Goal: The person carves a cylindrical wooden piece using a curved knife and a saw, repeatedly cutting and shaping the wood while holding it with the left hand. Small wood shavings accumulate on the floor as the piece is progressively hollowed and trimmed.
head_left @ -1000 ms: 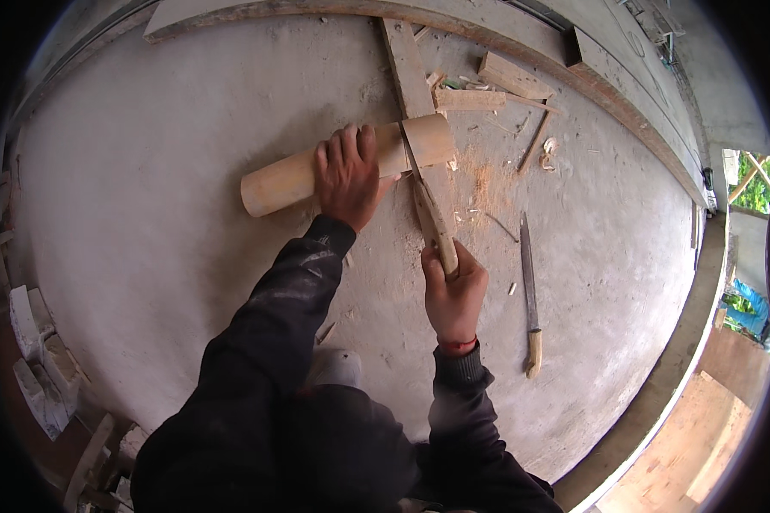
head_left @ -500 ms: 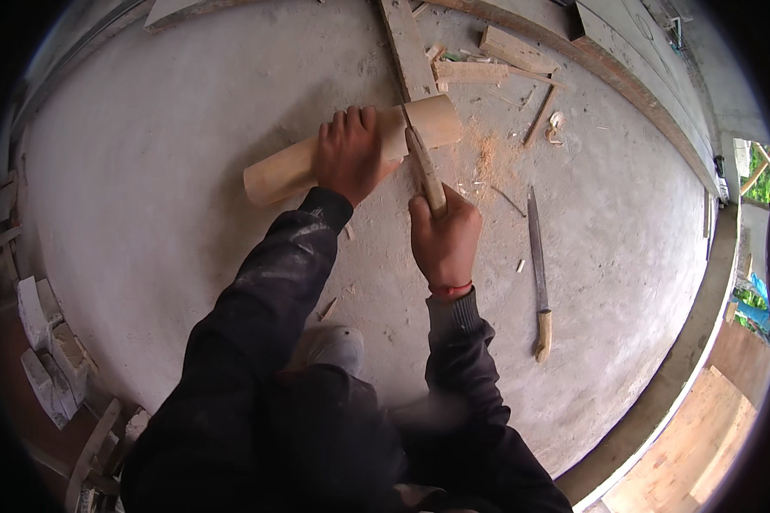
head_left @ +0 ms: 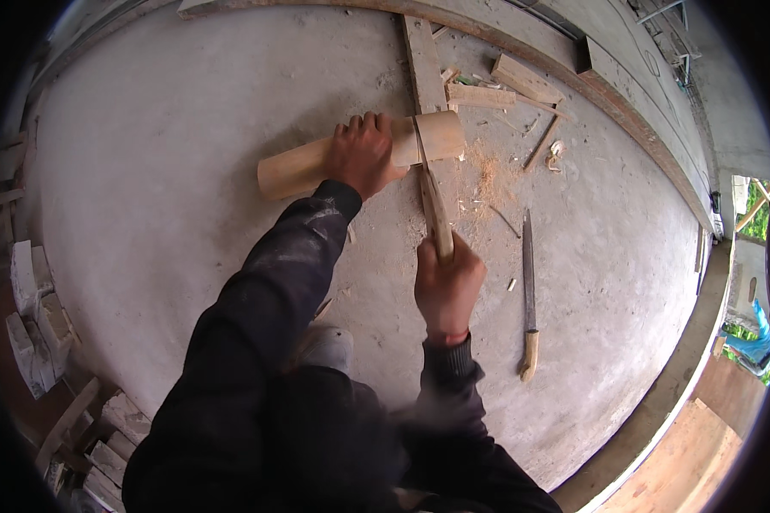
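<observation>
A pale, smooth round log (head_left: 293, 169) lies slantwise with its right part resting across a narrow plank on the floor. My left hand (head_left: 364, 154) is closed over the log's middle, pressing it from above. In my right hand (head_left: 451, 286) is the wooden handle of a handsaw (head_left: 437, 218), the fingers wrapped round it. The thin saw blade sits in a cut across the log, right of my left hand. How deep the cut runs cannot be made out.
A long-bladed knife (head_left: 530, 282) with a wooden handle lies on the concrete floor to my right. Beyond the log are the plank (head_left: 424, 68), wood offcuts (head_left: 481, 96) and sticks. Sawdust (head_left: 490, 175) is scattered beside the cut. Broken blocks (head_left: 36, 333) line the left edge.
My right hand has drawn the saw back toward me, its blade still in the cut. My left hand keeps its grip on the log. The whole view has shifted slightly.
</observation>
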`<move>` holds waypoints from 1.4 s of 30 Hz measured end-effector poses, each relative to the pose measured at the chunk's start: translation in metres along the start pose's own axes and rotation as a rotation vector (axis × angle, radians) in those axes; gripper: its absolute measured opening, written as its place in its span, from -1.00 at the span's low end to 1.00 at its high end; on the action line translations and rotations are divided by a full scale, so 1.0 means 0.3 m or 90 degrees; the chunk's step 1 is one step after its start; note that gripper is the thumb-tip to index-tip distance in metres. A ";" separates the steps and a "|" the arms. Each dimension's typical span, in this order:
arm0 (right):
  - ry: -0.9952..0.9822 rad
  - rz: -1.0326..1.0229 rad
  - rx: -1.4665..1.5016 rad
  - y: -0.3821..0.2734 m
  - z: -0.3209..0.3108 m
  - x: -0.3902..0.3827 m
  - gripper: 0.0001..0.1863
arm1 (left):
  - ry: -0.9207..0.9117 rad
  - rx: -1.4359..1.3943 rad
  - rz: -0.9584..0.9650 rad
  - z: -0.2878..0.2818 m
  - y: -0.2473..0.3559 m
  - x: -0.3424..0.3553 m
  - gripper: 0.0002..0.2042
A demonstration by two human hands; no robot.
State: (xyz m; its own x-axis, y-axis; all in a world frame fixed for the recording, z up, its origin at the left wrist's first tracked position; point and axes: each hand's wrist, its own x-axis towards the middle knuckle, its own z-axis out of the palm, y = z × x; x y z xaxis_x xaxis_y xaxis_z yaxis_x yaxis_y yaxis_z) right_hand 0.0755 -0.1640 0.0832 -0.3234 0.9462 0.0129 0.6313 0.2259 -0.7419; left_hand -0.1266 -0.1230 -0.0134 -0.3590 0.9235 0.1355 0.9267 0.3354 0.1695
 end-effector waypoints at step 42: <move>-0.030 -0.010 -0.037 -0.001 0.015 0.067 -0.74 | 0.027 -0.003 0.001 0.010 -0.002 -0.014 -0.33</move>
State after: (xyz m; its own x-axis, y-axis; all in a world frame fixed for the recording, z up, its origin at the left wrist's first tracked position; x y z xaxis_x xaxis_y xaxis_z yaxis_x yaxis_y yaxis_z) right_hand 0.0657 -0.1460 0.0805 -0.3654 0.9308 -0.0075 0.6653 0.2555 -0.7015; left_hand -0.1254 -0.1266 -0.0171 -0.3618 0.9153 0.1772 0.9268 0.3326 0.1744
